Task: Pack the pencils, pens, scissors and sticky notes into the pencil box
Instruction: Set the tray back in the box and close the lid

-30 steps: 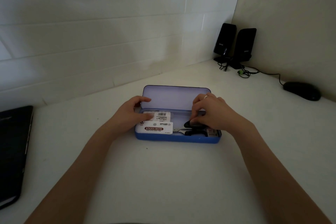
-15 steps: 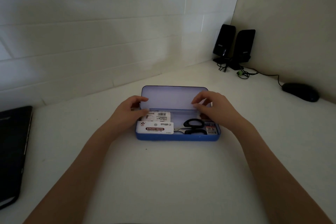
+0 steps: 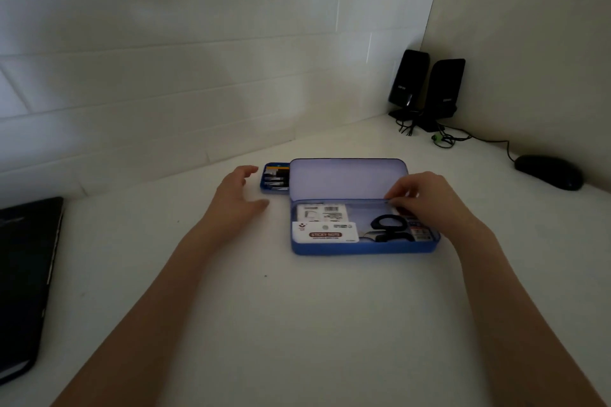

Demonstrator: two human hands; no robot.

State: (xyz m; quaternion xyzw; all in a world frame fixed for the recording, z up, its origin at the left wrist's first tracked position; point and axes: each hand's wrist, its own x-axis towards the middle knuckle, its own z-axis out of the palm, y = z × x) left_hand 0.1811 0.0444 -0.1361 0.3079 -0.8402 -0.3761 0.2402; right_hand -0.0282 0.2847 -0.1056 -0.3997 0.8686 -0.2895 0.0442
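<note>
Head view looks down on a white desk (image 3: 297, 324) where the blue pencil box (image 3: 363, 247) lies open, its lid (image 3: 347, 178) standing up at the back. Inside, two sticky notes packs (image 3: 325, 233) fill the left end and black-handled scissors (image 3: 390, 228) lie to their right. The right hand (image 3: 426, 200) rests at the box's right end, fingers curled at the back rim; whether it pinches anything I cannot tell. The left hand (image 3: 236, 193) hovers loosely spread and empty, just beside a small blue tray (image 3: 276, 179) of what look like pens or pencils, half hidden behind the lid. Packing seems well along, with the tray the step in hand. The next move likely calls for gripping that tray and bringing it around the raised lid into the box.
</note>
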